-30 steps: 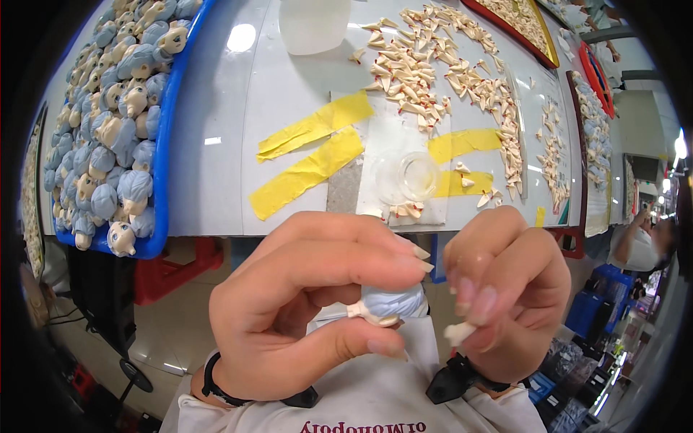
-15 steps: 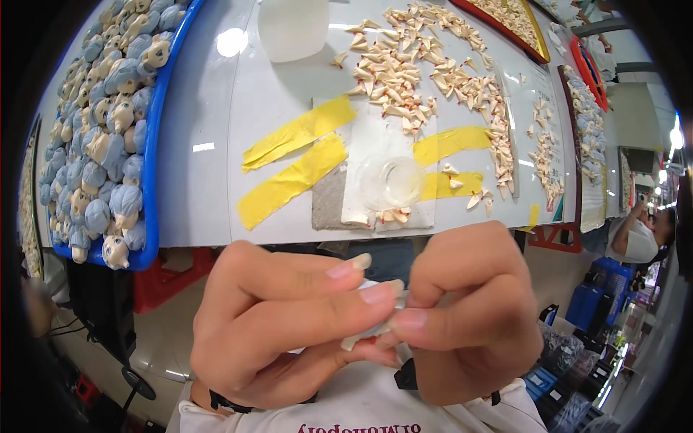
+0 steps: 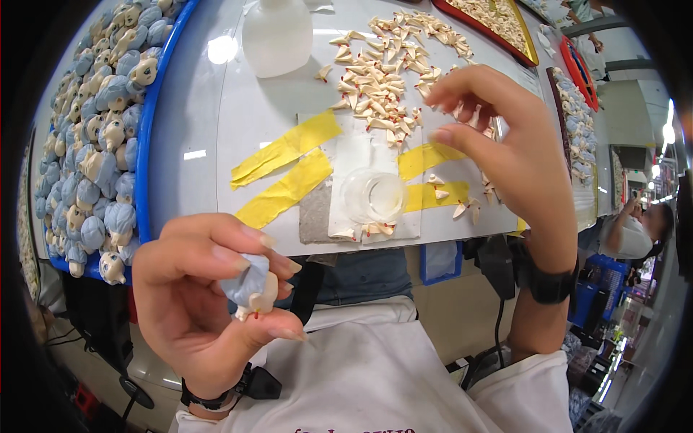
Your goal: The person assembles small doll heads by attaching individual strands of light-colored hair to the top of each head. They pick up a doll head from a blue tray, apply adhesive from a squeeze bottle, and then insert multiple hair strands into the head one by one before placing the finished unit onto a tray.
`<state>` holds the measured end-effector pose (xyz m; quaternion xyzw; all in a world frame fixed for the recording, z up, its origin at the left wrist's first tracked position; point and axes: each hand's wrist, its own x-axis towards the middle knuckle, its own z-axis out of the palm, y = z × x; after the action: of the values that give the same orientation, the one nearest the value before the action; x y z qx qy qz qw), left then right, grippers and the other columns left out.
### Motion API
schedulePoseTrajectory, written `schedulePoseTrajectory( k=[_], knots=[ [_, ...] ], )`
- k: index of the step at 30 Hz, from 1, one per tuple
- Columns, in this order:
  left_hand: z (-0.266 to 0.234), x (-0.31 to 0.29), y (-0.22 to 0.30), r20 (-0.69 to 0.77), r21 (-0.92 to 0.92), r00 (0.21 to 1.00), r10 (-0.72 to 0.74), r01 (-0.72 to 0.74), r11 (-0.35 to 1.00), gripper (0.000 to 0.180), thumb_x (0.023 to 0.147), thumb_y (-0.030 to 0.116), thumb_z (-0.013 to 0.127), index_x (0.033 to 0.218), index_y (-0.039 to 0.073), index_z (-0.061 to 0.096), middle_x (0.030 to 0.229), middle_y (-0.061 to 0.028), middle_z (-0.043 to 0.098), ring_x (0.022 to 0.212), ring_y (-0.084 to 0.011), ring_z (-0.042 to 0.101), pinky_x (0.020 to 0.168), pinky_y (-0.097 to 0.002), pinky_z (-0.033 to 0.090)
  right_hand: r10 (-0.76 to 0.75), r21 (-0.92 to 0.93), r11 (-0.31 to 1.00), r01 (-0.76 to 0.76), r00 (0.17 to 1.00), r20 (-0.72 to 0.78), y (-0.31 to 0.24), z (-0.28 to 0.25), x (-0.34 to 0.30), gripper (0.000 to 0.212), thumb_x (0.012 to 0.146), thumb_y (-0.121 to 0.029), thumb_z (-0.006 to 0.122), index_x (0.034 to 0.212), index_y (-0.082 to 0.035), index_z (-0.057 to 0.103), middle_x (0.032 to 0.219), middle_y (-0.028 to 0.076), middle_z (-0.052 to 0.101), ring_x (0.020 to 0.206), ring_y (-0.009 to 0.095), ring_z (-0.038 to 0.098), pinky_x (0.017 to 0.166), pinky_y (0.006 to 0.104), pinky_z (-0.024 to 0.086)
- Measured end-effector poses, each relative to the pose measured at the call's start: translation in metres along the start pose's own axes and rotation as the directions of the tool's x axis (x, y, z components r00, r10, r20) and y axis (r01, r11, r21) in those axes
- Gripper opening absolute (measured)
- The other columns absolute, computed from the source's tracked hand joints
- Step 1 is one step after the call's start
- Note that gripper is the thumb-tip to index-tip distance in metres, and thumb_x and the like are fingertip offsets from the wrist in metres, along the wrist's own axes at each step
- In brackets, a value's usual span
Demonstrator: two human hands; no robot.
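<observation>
- While the white table [image 3: 195,108] fills the upper half of the frame, its near edge runs across the middle, so any piece nudged toward that edge could drop to the floor.
- The blue tray [image 3: 146,144] at the upper left is packed with blue-and-cream figurine heads [image 3: 94,144]; a bump from a forearm could spill them.
- The right hand [image 3: 505,144], at upper right, hovers with fingers loosely spread and curled, holding nothing that I can see; it hangs above the pile of small cream pieces [image 3: 382,79] and could scatter them.
- The left hand [image 3: 202,303], lower left, pinches the small figurine head [image 3: 249,285] between thumb and fingertips; held off the table, it would fall if the pinch slips.
- The clear round dish [image 3: 374,196], centre, sits between yellow tape strips [image 3: 289,166]; a careless reach could tip it.
</observation>
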<state>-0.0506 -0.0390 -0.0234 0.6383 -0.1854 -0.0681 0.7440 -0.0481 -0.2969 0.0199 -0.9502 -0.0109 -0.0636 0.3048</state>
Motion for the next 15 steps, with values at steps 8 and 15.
schedulePoseTrajectory(
  k=[8,15],
  knots=[
    [-0.008,-0.001,0.0,0.02,0.049,1.0,-0.016,0.015,0.999,0.06,0.059,0.031,0.082,0.099,0.006,0.044,0.097,-0.0087,0.048,0.07,-0.0143,0.056,0.054,-0.0193,0.043,-0.009,-0.167,0.986,0.027,0.994,0.108,0.017,0.001,0.008,0.01,0.067,0.001,0.063,0.076,-0.001,0.059,0.068,0.004,0.058,0.062,0.012,0.052,0.058,0.024,0.04],
    [-0.017,0.003,0.0,0.081,-0.06,0.996,0.048,-0.043,0.997,0.049,0.063,0.005,0.079,0.1,0.0,0.046,0.099,-0.0169,0.05,0.077,-0.0216,0.061,0.065,-0.0264,0.052,0.095,-0.005,0.995,-0.095,0.995,-0.037,0.009,-0.012,-0.007,0.005,0.071,-0.002,0.062,0.072,0.001,0.059,0.064,0.005,0.059,0.059,0.011,0.054,0.057,0.0226,0.042]
  ],
)
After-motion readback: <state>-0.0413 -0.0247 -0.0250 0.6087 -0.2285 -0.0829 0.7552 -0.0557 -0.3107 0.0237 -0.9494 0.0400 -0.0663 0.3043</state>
